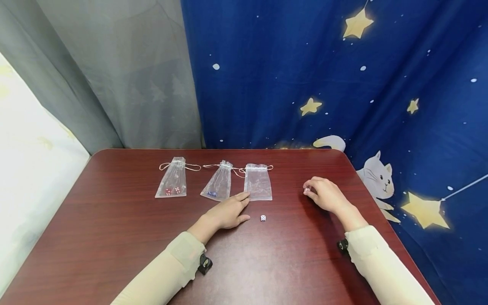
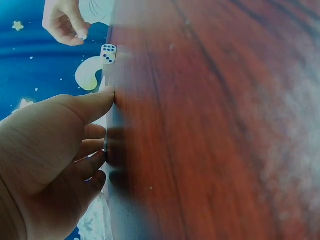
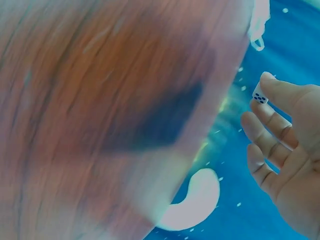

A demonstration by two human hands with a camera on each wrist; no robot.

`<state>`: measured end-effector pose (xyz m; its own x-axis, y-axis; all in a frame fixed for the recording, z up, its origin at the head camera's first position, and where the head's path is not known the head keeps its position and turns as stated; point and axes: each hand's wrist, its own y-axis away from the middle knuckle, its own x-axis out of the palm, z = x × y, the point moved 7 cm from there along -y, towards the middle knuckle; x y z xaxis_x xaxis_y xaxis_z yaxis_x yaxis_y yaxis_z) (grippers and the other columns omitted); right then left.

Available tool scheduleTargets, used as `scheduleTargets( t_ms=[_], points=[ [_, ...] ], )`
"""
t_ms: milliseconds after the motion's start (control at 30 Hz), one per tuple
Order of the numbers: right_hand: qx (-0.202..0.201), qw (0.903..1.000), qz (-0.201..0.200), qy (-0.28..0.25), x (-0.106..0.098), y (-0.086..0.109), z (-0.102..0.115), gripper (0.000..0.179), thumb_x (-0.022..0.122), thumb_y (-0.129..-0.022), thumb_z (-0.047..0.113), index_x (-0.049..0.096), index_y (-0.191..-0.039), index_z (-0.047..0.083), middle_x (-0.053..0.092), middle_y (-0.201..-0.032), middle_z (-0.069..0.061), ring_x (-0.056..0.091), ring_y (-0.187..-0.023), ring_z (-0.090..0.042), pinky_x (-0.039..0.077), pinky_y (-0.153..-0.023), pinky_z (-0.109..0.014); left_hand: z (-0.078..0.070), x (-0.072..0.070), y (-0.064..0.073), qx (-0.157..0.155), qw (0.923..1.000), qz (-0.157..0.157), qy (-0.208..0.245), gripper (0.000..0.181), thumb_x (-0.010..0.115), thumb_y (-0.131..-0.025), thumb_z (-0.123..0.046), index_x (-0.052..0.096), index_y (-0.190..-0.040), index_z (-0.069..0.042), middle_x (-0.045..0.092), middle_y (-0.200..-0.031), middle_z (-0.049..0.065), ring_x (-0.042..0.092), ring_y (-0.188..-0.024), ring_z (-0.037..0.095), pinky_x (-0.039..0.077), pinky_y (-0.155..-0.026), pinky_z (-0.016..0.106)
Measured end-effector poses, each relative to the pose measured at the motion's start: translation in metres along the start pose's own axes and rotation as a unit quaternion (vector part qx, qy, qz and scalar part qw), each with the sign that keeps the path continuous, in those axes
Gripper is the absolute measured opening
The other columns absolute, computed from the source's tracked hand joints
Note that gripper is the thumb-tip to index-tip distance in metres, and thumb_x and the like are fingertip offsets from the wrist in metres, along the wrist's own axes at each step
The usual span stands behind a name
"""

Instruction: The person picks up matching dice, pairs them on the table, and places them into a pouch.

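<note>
Between thumb and index finger my right hand pinches a white die with dark pips, held above the right side of the table. My left hand rests on the tabletop, fingers extended, fingertips at the lower left corner of a sheer white drawstring bag with no dice visible in it. A second white die sits on the table just right of my left thumb, below that bag. In the left wrist view, the die shows beyond the thumb tip.
Left of the third bag lie two more sheer bags: one with blue dice inside, and one at far left with red dice. The dark red table ends at a blue star curtain and a grey curtain.
</note>
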<state>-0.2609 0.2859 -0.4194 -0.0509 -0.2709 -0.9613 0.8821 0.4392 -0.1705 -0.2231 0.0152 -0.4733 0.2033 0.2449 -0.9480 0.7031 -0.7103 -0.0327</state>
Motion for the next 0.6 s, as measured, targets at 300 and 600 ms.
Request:
scheduleTargets(
  t_ms=[300,600],
  points=[
    [-0.026,0.9994,-0.013,-0.018,-0.002,-0.001,0.029,0.009,0.077,-0.090,0.013,0.075,-0.099,0.010,0.065,-0.089,0.004,0.062,-0.081,-0.017,0.053,-0.075,-0.044,-0.001,0.000,0.000,0.001,1.0000,0.002,-0.004,0.059,0.067,-0.099,-0.030,0.053,-0.140,0.009,0.042,-0.153,0.024,0.038,-0.145,0.034,0.031,-0.119,0.041],
    [-0.065,0.9975,-0.012,-0.024,0.003,-0.001,0.054,0.009,0.077,-0.090,0.012,0.076,-0.099,0.011,0.065,-0.091,0.005,0.062,-0.079,-0.015,0.054,-0.075,-0.042,-0.001,-0.001,0.001,-0.001,1.0000,0.002,-0.004,0.059,0.066,-0.099,-0.031,0.052,-0.141,0.009,0.041,-0.155,0.024,0.037,-0.146,0.034,0.031,-0.119,0.041]
  ],
)
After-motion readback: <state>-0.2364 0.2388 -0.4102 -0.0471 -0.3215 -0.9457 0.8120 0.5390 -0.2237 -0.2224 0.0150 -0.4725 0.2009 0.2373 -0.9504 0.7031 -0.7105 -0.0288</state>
